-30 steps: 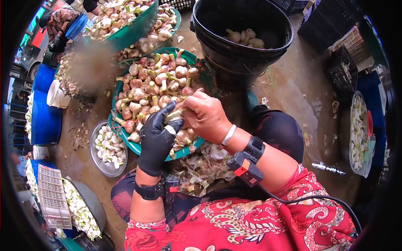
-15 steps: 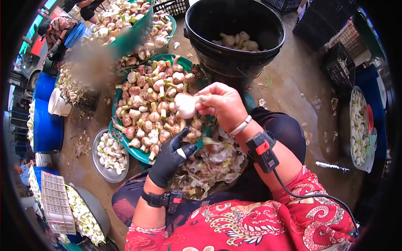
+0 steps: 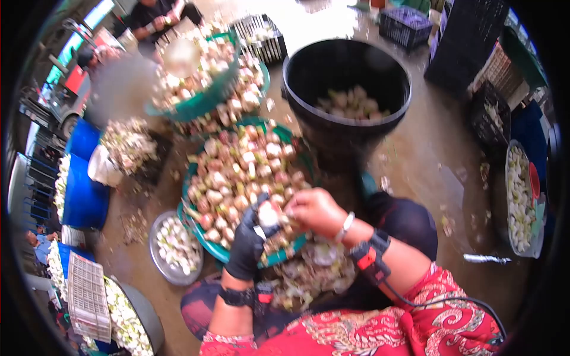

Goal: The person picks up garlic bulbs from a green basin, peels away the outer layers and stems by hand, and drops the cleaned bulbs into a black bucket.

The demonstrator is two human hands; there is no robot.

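My left hand, in a black glove, is closed around a pale garlic bulb with a reddish patch. From the right, my bare right hand pinches at the side of this bulb; motion blur hides exactly which part its fingertips grip. Both hands are over the near edge of a green basin heaped with unpeeled garlic bulbs. Below them, loose garlic skins lie in a pile between my legs.
Past the basin stands a black bucket with some bulbs inside. A metal bowl of white bulbs sits to the left. Another piled green basin and a black crate are further off. A person sits at the back.
My head view has shifted, so the scene sits lower and further right. The hands have come together; my left hand now holds a bulb, while earlier my right hand held one apart from it.
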